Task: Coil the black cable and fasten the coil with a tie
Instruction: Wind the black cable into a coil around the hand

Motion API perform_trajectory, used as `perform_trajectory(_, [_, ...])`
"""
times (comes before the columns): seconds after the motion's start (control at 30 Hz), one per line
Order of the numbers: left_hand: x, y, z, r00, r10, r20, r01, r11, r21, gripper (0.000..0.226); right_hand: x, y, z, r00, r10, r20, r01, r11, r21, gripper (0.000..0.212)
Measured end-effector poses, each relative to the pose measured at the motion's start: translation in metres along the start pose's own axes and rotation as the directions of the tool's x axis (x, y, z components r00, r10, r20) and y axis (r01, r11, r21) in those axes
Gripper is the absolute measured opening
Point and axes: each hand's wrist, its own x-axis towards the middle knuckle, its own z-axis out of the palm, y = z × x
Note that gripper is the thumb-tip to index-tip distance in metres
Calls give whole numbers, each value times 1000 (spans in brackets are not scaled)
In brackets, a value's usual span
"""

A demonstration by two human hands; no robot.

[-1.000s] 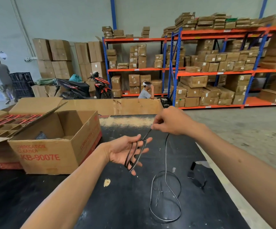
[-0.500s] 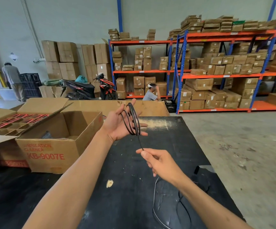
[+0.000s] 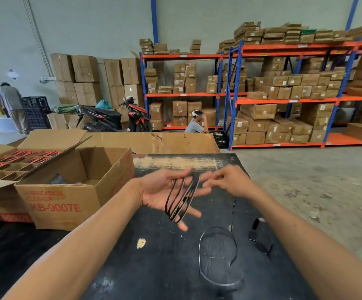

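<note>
Several loops of the black cable (image 3: pixel 181 197) hang around the spread fingers of my left hand (image 3: pixel 164 191), palm up over the black table (image 3: pixel 132 267). My right hand (image 3: pixel 229 180) is just to the right of it, fingertips pinched on the cable by the coil's top. From there the loose cable (image 3: pixel 233 213) drops to the table and lies in a slack loop (image 3: pixel 218 256). The cable's black plug end (image 3: pixel 254 231) rests on the table at the right. I see no tie.
An open cardboard box (image 3: pixel 71 198) marked KB-9007E stands at the table's left, with a divided box (image 3: pixel 6 165) behind it. The table's right edge (image 3: pixel 260 204) borders concrete floor. Shelving racks, a scooter and two people are far behind.
My right hand rose from below the coil to beside its top. My left hand dropped lower and tilted flatter, with another loop on it. Less slack cable hangs free.
</note>
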Motion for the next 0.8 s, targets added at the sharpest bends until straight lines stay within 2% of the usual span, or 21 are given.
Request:
perform_trajectory(0.03, [3, -6, -2, 998, -58, -18, 58, 998, -3, 53, 7, -4, -13, 1000, -24, -4, 24, 994, -111, 48])
perform_trajectory(0.13, [9, -18, -15, 979, -131, -153, 137, 990, 30, 51, 23, -24, -43, 994, -108, 1, 100, 918, -384, 41])
perform_trajectory(0.23, [13, -20, -32, 944, -75, -322, 86, 996, 22, 47, 23, -47, -59, 977, -207, -45, 162, 864, -476, 41])
perform_trajectory(0.3, [14, -17, -42, 910, 43, -412, -47, 999, 0, 46, 14, -59, -54, 968, -243, -68, 198, 900, -387, 35])
perform_trajectory(0.37, [13, -11, -46, 848, 155, -507, -194, 981, -24, 48, -2, -67, -39, 962, -257, -92, 231, 946, -226, 32])
perform_trajectory(0.47, [8, -1, -50, 746, 290, -599, -404, 913, -61, 46, -30, -69, -5, 968, -228, -107, 235, 970, 58, 47])
perform_trajectory(0.53, [2, 7, -51, 713, 360, -601, -518, 849, -105, 45, -44, -62, 22, 985, -157, -72, 169, 961, 218, 33])
perform_trajectory(0.57, [-1, 10, -50, 705, 384, -596, -555, 823, -125, 44, -50, -57, 34, 993, -110, -44, 118, 950, 290, 26])
perform_trajectory(0.67, [-8, 20, -40, 725, 429, -539, -589, 792, -161, 45, -58, -38, 64, 997, -40, 72, 1, 886, 464, 25])
perform_trajectory(0.8, [-12, 33, -22, 783, 512, -353, -589, 793, -157, 44, -59, -20, 86, 983, -29, 182, -90, 787, 611, 28])
